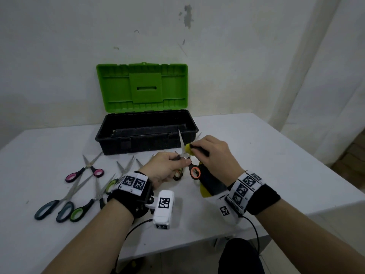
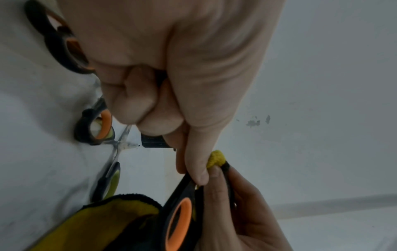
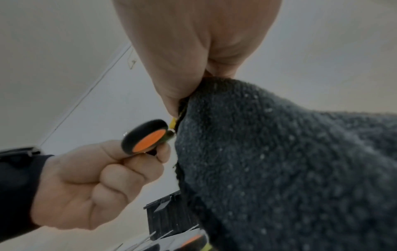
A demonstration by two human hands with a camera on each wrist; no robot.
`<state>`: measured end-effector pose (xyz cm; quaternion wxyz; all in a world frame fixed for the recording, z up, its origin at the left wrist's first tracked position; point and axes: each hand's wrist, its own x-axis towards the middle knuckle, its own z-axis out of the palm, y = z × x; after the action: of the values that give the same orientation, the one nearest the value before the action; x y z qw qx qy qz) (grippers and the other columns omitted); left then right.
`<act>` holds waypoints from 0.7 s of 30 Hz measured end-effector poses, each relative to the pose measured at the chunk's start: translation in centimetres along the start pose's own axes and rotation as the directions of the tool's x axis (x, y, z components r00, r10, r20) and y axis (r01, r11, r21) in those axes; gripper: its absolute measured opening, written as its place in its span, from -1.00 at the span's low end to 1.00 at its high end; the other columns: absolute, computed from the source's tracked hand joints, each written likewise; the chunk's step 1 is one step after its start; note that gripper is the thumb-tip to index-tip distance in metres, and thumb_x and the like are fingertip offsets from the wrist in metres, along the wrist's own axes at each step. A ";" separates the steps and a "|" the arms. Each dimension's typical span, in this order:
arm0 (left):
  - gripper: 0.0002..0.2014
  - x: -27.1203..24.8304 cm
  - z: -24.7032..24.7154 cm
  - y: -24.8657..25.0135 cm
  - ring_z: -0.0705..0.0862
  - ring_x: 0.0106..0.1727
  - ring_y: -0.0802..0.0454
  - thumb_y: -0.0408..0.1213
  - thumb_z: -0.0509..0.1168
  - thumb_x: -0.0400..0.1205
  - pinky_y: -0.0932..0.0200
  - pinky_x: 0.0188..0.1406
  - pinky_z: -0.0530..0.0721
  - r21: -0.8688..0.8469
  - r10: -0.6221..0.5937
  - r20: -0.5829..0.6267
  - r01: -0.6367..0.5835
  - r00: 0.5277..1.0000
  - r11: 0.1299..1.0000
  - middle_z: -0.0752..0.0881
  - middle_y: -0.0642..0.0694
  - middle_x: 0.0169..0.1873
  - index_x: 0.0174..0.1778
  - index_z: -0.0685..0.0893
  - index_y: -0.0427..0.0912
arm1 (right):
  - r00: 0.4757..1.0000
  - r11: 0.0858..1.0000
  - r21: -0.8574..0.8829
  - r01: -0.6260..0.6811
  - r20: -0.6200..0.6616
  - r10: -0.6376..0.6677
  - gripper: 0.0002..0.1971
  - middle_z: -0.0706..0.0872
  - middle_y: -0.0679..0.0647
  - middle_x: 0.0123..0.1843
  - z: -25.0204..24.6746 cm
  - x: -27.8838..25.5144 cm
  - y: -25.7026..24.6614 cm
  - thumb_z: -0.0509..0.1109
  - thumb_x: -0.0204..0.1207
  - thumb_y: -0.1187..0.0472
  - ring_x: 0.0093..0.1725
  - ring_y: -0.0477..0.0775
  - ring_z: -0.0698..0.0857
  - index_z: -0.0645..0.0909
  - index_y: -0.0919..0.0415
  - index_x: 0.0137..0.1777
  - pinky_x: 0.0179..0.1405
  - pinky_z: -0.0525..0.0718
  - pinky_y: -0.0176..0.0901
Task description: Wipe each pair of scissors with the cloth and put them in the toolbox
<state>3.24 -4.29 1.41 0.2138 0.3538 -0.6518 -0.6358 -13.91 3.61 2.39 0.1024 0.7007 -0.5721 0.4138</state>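
My left hand [image 1: 173,162] grips a pair of orange-handled scissors [image 1: 195,172] by one handle. Their blade [image 1: 180,141] points up in front of the toolbox. My right hand [image 1: 205,150] pinches a yellow and black cloth [image 1: 187,148] around the blade just above the pivot. The rest of the cloth [image 1: 212,183] hangs under my right wrist. In the left wrist view, my left hand [image 2: 193,169] meets the cloth [image 2: 216,158] beside the orange handle ring [image 2: 178,217]. From the right wrist, the cloth [image 3: 279,169] fills the right side, and my left hand [image 3: 96,178] holds the orange ring [image 3: 148,141].
The black toolbox [image 1: 110,135] stands open at the back of the white table [image 1: 266,155], its green lid [image 1: 142,88] upright against the wall. Several scissors lie to the left: a pink-handled pair [image 1: 85,171], a grey-blue pair [image 1: 55,206] and a green-handled pair [image 1: 83,208].
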 end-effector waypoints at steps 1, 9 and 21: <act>-0.83 -0.1 0.0 0.1 0.18 -0.58 0.14 -0.22 0.49 0.59 0.28 -0.67 0.11 0.001 0.002 0.001 -0.002 1.000 1.000 0.35 0.03 -0.57 -0.25 0.65 -0.13 | 1.000 1.000 -0.007 -0.013 -0.020 0.013 -0.84 0.74 0.09 -0.09 -0.1 0.3 0.4 0.49 0.52 0.25 -0.16 0.02 0.72 0.77 0.25 0.07 -0.13 0.66 -0.20; -0.82 0.2 0.1 -0.2 0.31 -0.62 0.19 -0.16 0.52 0.56 0.31 -0.66 0.26 0.132 0.051 -0.062 -0.042 0.997 0.990 0.44 0.05 -0.56 -0.19 0.73 -0.19 | 0.991 0.995 -0.042 -0.092 -0.106 0.087 -0.83 0.73 0.09 -0.12 -1.3 1.0 0.7 0.47 0.54 0.22 -0.17 0.01 0.69 0.77 0.24 0.08 -0.11 0.68 -0.13; -0.75 0.2 -0.5 -0.2 0.42 -0.62 0.29 -0.11 0.53 0.55 0.42 -0.59 0.36 0.290 0.104 -0.093 -0.073 0.990 0.954 0.60 0.05 -0.47 -0.10 0.80 -0.27 | 0.983 0.981 -0.090 -0.169 -0.087 0.162 -0.84 0.72 0.06 -0.14 -1.8 1.1 1.3 0.45 0.55 0.16 -0.17 0.02 0.67 0.78 0.19 0.06 -0.12 0.63 -0.18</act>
<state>3.55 -4.76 1.27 0.2235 0.3852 -0.7395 -0.5048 -15.91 3.52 3.86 0.1241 0.6279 -0.6432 0.4202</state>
